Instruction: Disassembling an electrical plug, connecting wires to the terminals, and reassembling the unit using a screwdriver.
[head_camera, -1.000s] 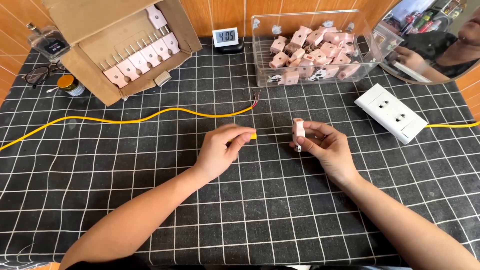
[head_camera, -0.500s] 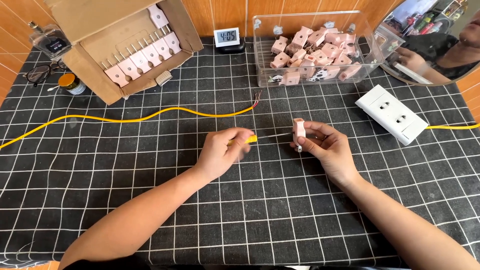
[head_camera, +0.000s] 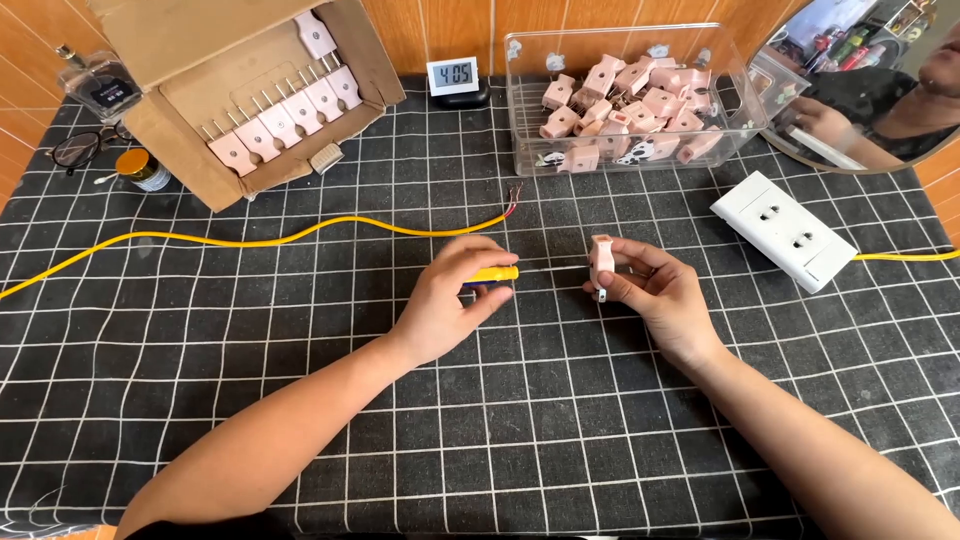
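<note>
My left hand (head_camera: 452, 296) grips a yellow-handled screwdriver (head_camera: 492, 274) whose thin shaft points right toward a pink plug (head_camera: 601, 261). My right hand (head_camera: 655, 288) holds that pink plug upright just above the black grid cloth, its metal prongs pointing down. The screwdriver tip reaches the plug's left side. A yellow cable (head_camera: 250, 241) with bared wire ends lies on the cloth just behind my left hand.
A clear bin (head_camera: 740, 95) of several pink plugs stands at the back right. A cardboard box (head_camera: 180, 165) holding a row of plugs sits back left. A white socket strip (head_camera: 786, 230), a small digital clock (head_camera: 452, 76), glasses (head_camera: 72, 148), a small tin (head_camera: 140, 168) and a mirror (head_camera: 880, 70) surround them.
Both hands have stayed almost still; the screwdriver handle shows slightly more beyond my left fingers toward the plug.
</note>
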